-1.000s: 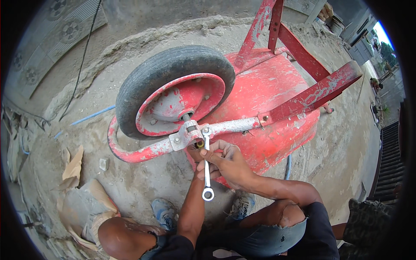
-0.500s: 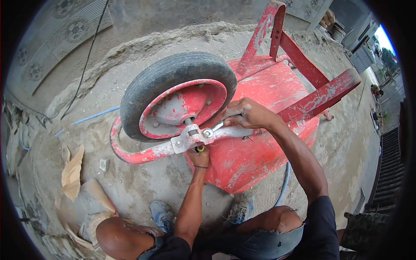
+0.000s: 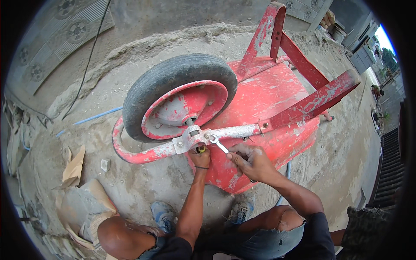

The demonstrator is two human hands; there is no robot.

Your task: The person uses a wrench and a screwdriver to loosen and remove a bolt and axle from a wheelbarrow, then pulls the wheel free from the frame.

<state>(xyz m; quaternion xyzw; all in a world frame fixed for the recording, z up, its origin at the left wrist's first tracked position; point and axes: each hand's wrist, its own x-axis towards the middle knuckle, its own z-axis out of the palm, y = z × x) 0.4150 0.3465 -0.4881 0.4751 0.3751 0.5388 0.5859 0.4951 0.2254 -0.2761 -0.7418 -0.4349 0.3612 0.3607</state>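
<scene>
An upside-down red wheelbarrow lies before me, its paint worn and scratched. Its black-tyred wheel rises at the left, with the axle in a metal bracket bolted to the tubular frame. My right hand is closed round a silver wrench, whose head sits at a bolt beside the bracket. Under the bracket, my left hand grips a small yellow-and-black thing; its kind is mostly hidden by the fingers and frame.
Red metal legs stick up at the right. Torn brown paper and a paper sack lie on the dusty ground at left, near a small stone. A blue hose runs behind the wheel, below a wall.
My right hand has swung toward me from the frame tube, turning the wrench's handle with it. My left hand stays under the bracket.
</scene>
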